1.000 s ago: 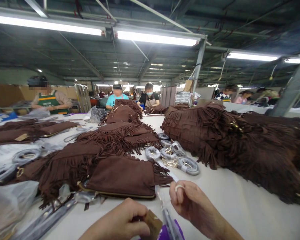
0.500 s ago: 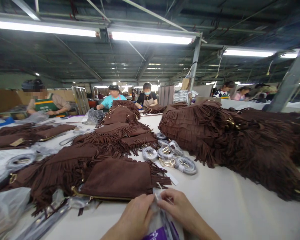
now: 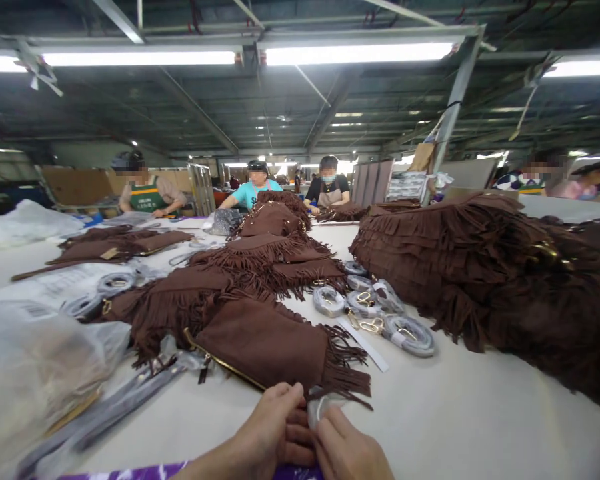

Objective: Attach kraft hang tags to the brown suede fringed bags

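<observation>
At the bottom centre my left hand [image 3: 275, 433] and my right hand [image 3: 347, 450] press together, fingers closed on a small clear plastic bag [image 3: 319, 407]. A strip of purple [image 3: 145, 472] shows along the bottom edge beneath my left wrist. Just beyond my fingers lies a flat brown suede fringed bag [image 3: 270, 343] with a gold zip edge, resting on the white table [image 3: 460, 413].
More brown fringed bags are piled in the middle [image 3: 275, 257] and in a large heap at the right [image 3: 490, 267]. Wrapped straps with gold clasps [image 3: 375, 310] lie between them. Clear plastic bags [image 3: 35, 360] crowd the left. Several people [image 3: 253, 190] work at the far end.
My hands came together on the plastic bag, and a brown card held by the left hand is gone from view. The view has swung left and the hands sit lower in frame.
</observation>
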Tool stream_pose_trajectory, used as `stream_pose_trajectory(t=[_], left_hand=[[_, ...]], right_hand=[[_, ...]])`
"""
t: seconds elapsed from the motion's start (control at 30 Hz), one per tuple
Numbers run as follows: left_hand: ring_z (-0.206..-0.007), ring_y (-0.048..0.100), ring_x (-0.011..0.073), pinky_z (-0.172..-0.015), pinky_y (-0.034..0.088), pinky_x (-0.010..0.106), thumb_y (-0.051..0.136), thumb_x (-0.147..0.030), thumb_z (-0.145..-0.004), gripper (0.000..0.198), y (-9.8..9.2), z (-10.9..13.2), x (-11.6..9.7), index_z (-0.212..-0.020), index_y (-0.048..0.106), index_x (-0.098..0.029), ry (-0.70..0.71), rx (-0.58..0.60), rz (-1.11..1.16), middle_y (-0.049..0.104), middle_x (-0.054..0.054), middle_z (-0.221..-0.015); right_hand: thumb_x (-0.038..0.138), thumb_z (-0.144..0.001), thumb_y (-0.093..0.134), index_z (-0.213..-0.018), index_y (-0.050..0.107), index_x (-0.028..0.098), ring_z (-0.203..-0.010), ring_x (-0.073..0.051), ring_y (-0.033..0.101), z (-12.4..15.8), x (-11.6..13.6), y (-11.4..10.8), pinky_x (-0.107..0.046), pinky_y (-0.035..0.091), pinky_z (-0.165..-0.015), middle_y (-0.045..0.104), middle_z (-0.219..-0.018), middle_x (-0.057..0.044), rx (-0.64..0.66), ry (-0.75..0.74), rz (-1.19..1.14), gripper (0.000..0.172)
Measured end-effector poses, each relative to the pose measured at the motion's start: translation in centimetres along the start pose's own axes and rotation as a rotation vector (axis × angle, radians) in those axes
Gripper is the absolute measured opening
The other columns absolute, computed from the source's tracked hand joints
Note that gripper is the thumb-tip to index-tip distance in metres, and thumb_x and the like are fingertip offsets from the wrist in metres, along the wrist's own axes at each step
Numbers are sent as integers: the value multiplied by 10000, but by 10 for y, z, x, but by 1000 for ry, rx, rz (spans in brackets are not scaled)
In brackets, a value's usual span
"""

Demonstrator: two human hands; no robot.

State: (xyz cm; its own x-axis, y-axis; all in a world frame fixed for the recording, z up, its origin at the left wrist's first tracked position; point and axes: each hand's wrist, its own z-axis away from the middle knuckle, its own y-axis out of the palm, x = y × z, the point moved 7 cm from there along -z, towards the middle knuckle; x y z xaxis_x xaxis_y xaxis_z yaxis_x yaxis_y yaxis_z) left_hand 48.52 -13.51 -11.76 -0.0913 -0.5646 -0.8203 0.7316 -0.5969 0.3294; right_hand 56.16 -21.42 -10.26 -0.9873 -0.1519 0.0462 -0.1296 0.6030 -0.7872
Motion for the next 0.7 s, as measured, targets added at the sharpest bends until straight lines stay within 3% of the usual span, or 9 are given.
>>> stream_pose_trajectory(t=[0.17, 0.3, 0.4, 0.5, 0.57, 0.63, 0.7], left_hand=[[-511, 412, 87, -515, 351, 207, 780, -564, -638, 526, -5, -9, -4, -672, 387, -216, 147, -163, -39, 426, -99, -540], [-521, 365, 78, -499, 277, 197, 787, -343, -585, 420, -20, -10, -16, -614, 390, -208, 246, -225, -46, 392, -100, -509], [-504, 442, 89, -487, 315, 198, 723, -316, -583, 335, -29, 4, -27, -719, 434, -213, 248, -193, -42, 484, -90, -560], [-527, 560, 133, -492, 426, 237, 685, -380, -614, 367, -31, 22, -36, -872, 475, -226, 239, -107, -65, 566, -75, -660], [-513, 557, 129, -466, 430, 232, 678, -418, -638, 388, -34, 32, -40, -925, 513, -217, 268, -90, -105, 569, -71, -657], [-457, 501, 103, -423, 371, 202, 666, -469, -673, 376, -41, 38, -42, -903, 546, -197, 315, -114, -155, 569, -63, -594], [-386, 425, 79, -388, 293, 189, 646, -523, -702, 377, -53, 39, -40, -847, 547, -190, 342, -141, -178, 566, -57, -519]], right_hand=[[117, -951, 373, -857, 574, 236, -514, -176, 652, -16, 19, -1, -231, 414, -410, 667, -785, -44, 5, -79, -41, 252], [146, -957, 427, -882, 626, 229, -698, -173, 696, -33, 29, -8, -188, 518, -604, 698, -828, -43, 83, -113, -497, 229], [177, -968, 488, -966, 665, 250, -800, -161, 694, -45, 15, -20, -184, 535, -738, 714, -868, -22, 91, -9, -782, 191], [161, -955, 486, -1143, 663, 231, -1025, -202, 677, -57, -7, -30, -243, 539, -893, 707, -1119, -82, -2, 101, -729, 268], [136, -892, 504, -1260, 626, 202, -1166, -249, 620, -66, -9, -25, -315, 524, -975, 630, -1302, -122, 62, 67, -638, 393], [107, -843, 468, -1270, 627, 184, -1125, -259, 642, -74, -2, -12, -342, 552, -931, 634, -1285, -129, 202, 1, -582, 462], [90, -846, 405, -1209, 659, 177, -981, -240, 688, -80, 7, -2, -328, 579, -830, 687, -1129, -118, 289, -36, -574, 451]])
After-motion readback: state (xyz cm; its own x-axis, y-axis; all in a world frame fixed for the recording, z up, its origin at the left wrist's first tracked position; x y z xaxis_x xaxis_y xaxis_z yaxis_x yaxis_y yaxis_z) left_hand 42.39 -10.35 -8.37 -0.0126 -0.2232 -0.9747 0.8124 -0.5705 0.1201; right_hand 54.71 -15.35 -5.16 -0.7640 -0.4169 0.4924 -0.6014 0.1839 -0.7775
